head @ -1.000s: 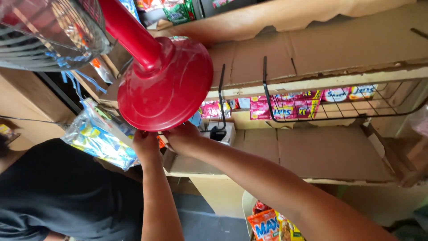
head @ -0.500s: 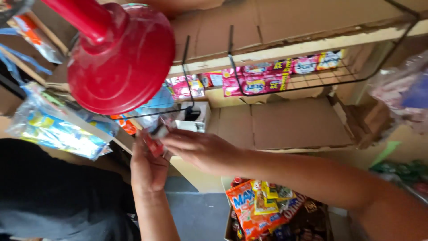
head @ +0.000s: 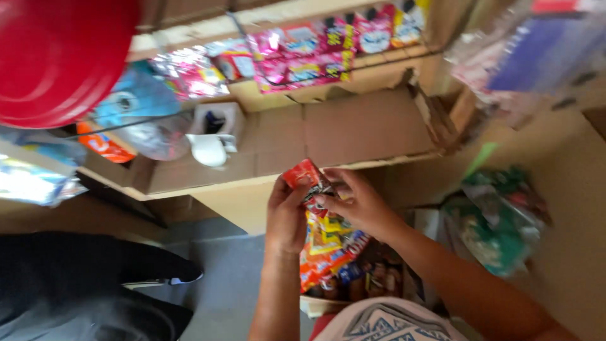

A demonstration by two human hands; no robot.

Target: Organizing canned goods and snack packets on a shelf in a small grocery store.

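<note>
Reaching up from the bottom of the view, both forearms meet in front of a cardboard shelf (head: 353, 136). The left hand (head: 285, 218) has its fingers curled round a small red packet (head: 306, 177), thumb on the near face, so it is clamped on the packet's left side. The right hand (head: 360, 202) comes in from the right with its wrist bent, fingertips pinching the same packet at its lower right edge. The packet is held in the air between the two hands, just in front of the shelf's front lip and above an open box of bright snack packs (head: 331, 252) on the floor.

On the shelf stand a small white carton (head: 218, 120) and a white cup (head: 208, 150) just before it. Above runs a rack of pink and red sachets (head: 315, 53). A big red round base (head: 60, 57) fills the upper left corner. A green bag (head: 502, 218) hangs at the right. A dark-clothed person (head: 76, 284) sits at lower left on the grey floor (head: 221, 278).
</note>
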